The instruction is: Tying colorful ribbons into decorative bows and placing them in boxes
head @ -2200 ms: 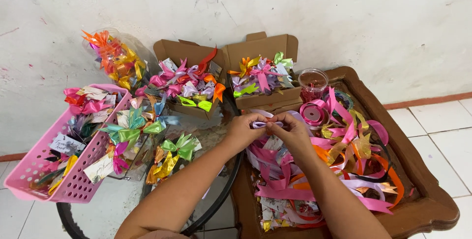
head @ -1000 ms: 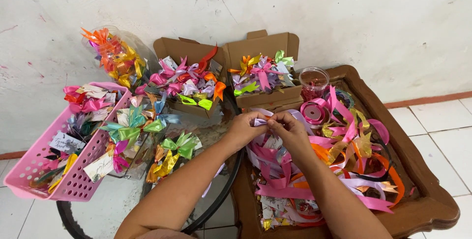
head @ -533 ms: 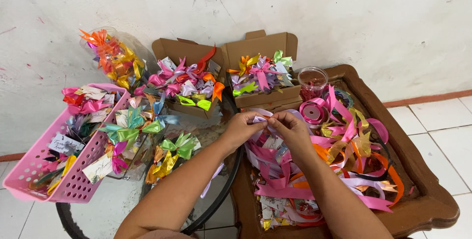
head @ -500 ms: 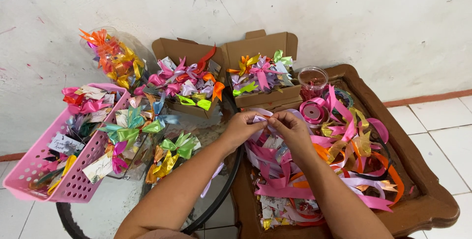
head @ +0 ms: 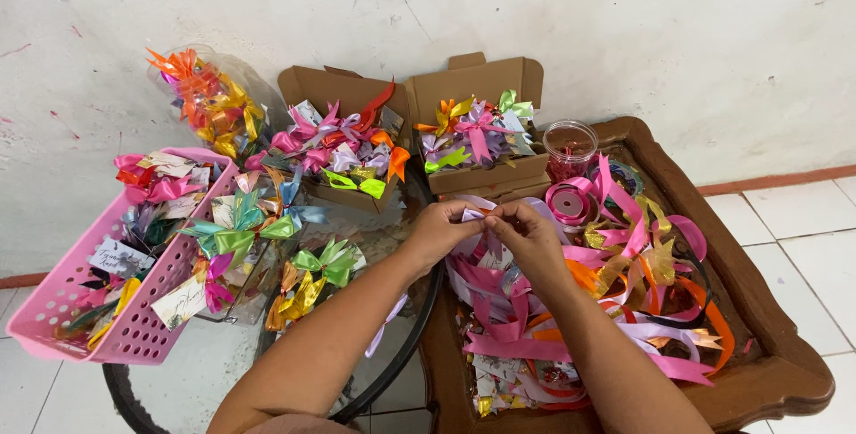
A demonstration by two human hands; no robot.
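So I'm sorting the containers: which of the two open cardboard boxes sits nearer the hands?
The right-hand cardboard box, beside the clear cup, sits just above the hands; the left cardboard box stands farther off.

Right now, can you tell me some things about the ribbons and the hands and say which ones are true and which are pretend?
1. Both hands pinch one small pale ribbon piece between them. True: the left hand and the right hand meet on it.
2. The basket on the left is blue. False: it is pink, with holes in its wall.
3. The loose ribbon strips lie in a brown wooden tray. True.
4. The two cardboard boxes by the wall are shut. False: both stand open, full of finished bows.
5. The pink ribbon spool sits inside the basket. False: it sits in the tray, near a clear cup.
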